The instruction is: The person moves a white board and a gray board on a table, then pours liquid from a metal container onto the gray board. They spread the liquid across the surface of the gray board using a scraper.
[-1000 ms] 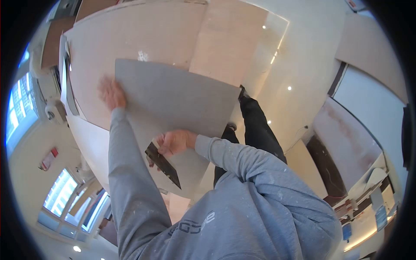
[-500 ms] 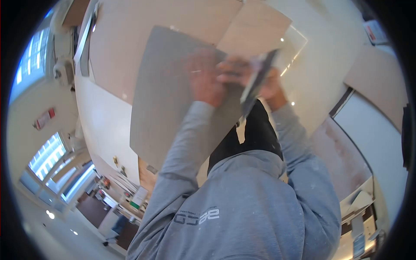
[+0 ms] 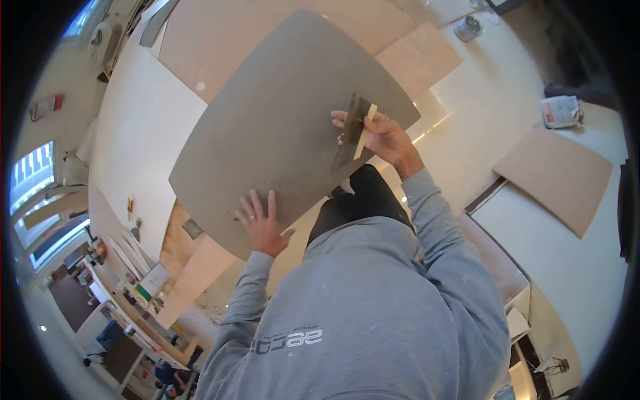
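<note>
A large smooth grey panel (image 3: 280, 113) lies tilted across the table in front of me, its near edge by my waist. My left hand (image 3: 264, 230) rests on the panel's near left part, fingers spread, nothing in it. In my right hand (image 3: 387, 137) is a flat trowel (image 3: 352, 133) with a dark blade and a pale wooden strip along it. The trowel is turned on edge over the panel's right side, and its blade hides part of my fingers.
Brown boards (image 3: 420, 60) lie beyond the panel, with a metal can (image 3: 469, 28) farther right. On the right-hand table are another brown board (image 3: 557, 177) and a white bag (image 3: 561, 111). A small hand tool (image 3: 137, 230) lies to the left, near a cluttered bench.
My hands, close together over the panel before, are now apart. My left hand has moved toward the near left edge. The trowel stays in my right hand, and the view has shifted.
</note>
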The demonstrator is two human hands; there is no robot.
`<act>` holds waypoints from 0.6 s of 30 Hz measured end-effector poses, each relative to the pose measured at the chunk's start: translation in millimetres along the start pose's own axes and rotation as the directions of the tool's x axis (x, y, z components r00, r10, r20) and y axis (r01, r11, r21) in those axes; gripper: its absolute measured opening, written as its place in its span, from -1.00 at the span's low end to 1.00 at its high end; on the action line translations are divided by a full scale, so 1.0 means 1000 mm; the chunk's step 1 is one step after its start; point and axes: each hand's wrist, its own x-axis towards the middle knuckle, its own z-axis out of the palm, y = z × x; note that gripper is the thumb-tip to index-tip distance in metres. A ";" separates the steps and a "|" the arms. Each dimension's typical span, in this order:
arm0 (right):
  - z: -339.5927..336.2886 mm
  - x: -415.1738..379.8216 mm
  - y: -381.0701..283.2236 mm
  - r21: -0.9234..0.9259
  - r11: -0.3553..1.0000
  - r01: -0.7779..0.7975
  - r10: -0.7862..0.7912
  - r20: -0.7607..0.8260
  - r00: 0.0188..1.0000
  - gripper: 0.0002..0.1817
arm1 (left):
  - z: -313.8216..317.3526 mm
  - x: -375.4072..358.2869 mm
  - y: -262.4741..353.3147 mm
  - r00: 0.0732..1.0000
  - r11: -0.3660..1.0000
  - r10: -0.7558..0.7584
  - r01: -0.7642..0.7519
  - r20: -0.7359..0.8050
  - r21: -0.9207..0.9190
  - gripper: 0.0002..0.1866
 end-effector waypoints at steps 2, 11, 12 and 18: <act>-0.007 -0.008 0.007 -0.022 1.000 -0.015 0.014 -0.049 0.999 -0.30 | 0.029 -0.014 -0.023 1.000 0.999 0.022 -0.022 0.011 0.043 0.40; 0.025 -0.064 -0.048 -0.290 0.948 0.132 -0.211 -0.261 0.942 -0.57 | 0.003 0.027 0.033 0.985 0.982 0.175 -0.175 -0.010 -0.068 0.43; 0.029 -0.070 -0.055 -0.287 0.944 0.159 -0.239 -0.269 0.933 -0.58 | 0.001 0.033 0.043 0.983 0.979 0.186 -0.186 -0.006 -0.079 0.44; 0.021 -0.076 -0.089 -0.401 0.889 0.221 -0.356 -0.303 0.884 -0.59 | -0.017 0.074 0.087 0.980 0.978 0.195 -0.198 -0.045 -0.068 0.41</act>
